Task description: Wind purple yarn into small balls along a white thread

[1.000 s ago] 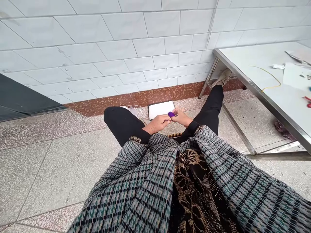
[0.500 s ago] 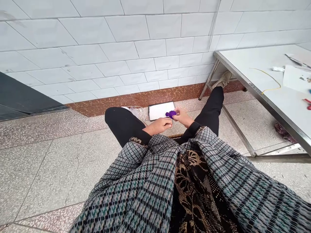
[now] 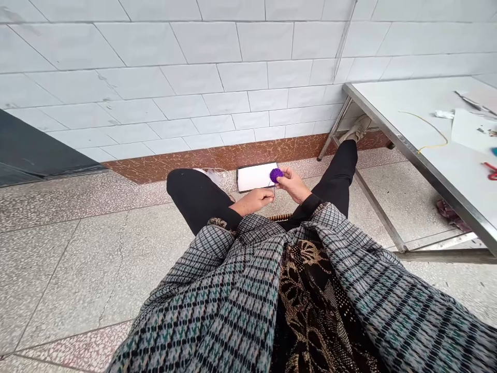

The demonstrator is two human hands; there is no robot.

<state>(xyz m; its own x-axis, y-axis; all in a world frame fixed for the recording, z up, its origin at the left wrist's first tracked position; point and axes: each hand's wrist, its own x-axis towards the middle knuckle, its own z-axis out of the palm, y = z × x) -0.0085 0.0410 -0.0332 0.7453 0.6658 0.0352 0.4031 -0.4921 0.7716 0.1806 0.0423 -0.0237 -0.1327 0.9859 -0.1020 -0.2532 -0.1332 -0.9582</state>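
Note:
Between the thumb and fingers of my right hand [image 3: 294,185] is a small round purple piece [image 3: 276,175] that looks fuzzy, like knitted or crocheted yarn. My left hand [image 3: 254,201] is closed in a pinch just below and to the left of it. A thin dark strand runs from the purple piece down to the left fingertips; whether it is yarn or a fine tool is too small to tell. Both hands are held above my lap, between my knees, and do not touch each other.
A shallow white box with a dark rim [image 3: 254,177] lies on the floor by the wall, beside a clear plastic bag with white cord [image 3: 223,178]. The metal-edged table [image 3: 421,109] on the right carries a yellow strand [image 3: 435,130], paper and red-handled scissors [image 3: 491,171].
The hands have drawn slightly apart. My right hand has turned the purple piece and lifted it a little, so its round face now shows and a strand stretches to the left hand.

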